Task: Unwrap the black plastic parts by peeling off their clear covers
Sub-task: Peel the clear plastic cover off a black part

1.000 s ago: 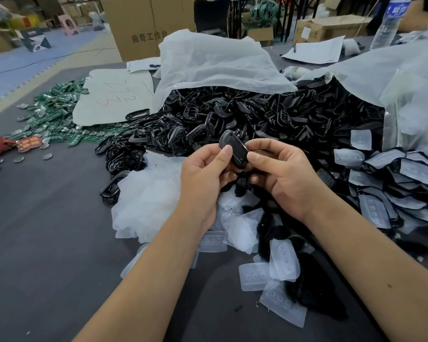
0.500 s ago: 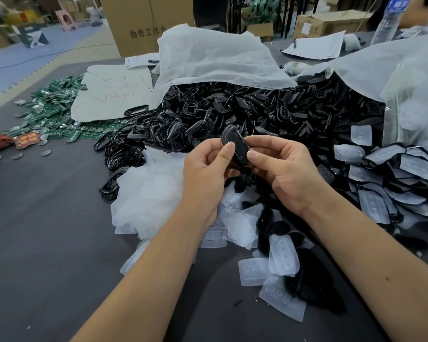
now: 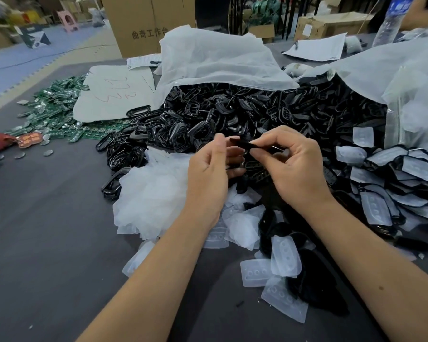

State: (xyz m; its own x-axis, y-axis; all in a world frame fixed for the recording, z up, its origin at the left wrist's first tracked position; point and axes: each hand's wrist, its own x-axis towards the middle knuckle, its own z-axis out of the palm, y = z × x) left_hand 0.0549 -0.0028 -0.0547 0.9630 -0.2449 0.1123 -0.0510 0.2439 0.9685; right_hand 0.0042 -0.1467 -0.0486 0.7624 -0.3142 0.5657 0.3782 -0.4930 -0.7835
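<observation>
A small black plastic part (image 3: 240,143) is held edge-on between both hands above the table. My right hand (image 3: 292,166) pinches its right end between thumb and forefinger. My left hand (image 3: 209,169) has its fingers curled at the left end; whether it grips the part or a clear cover I cannot tell. Behind lies a big heap of black plastic parts (image 3: 245,114). Wrapped parts with clear covers (image 3: 405,174) are piled at the right. Peeled clear covers (image 3: 153,193) are heaped under my left hand, and more loose covers (image 3: 279,265) lie nearer me.
White plastic bags (image 3: 213,62) drape over the black heap. Green circuit boards (image 3: 52,109) and a white sheet (image 3: 114,95) lie at the left on the grey table (image 3: 47,243). Cardboard boxes (image 3: 143,23) and a water bottle (image 3: 391,18) stand at the back.
The black part has turned from facing the camera to lying edge-on. Both hands have shifted slightly apart and my right hand now pinches its end.
</observation>
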